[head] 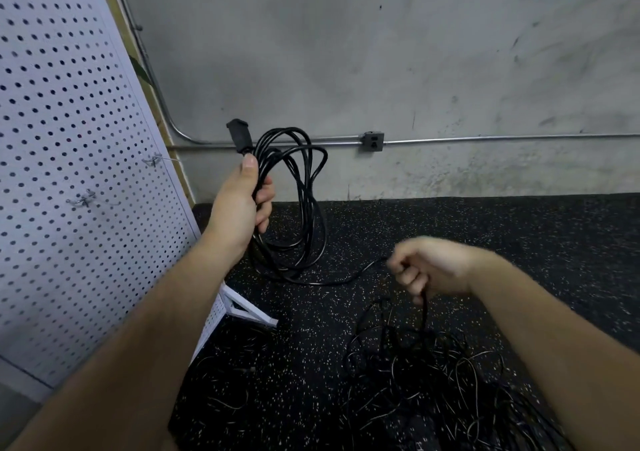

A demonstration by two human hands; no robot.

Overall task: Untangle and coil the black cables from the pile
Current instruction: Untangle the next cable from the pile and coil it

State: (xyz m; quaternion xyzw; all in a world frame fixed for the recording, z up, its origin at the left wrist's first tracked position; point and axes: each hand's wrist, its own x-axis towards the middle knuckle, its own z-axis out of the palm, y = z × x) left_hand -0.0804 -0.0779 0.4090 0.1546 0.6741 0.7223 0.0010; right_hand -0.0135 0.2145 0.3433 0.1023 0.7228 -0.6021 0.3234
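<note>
My left hand [242, 201] grips a coil of black cable [308, 204] held up in front of the wall, several loops hanging below the fist. The cable's black plug end [239, 135] sticks up above my thumb. A single strand runs from the bottom of the coil across to my right hand [426, 267], which grips it in a closed fist, slightly blurred. From that fist the strand drops into the tangled pile of black cables [433, 381] on the floor at the lower right.
A white pegboard [69, 139] with metal hooks leans at the left on a white foot [249, 308]. A grey concrete wall with a metal conduit and an outlet box [372, 141] stands behind. The floor is black speckled rubber [519, 236].
</note>
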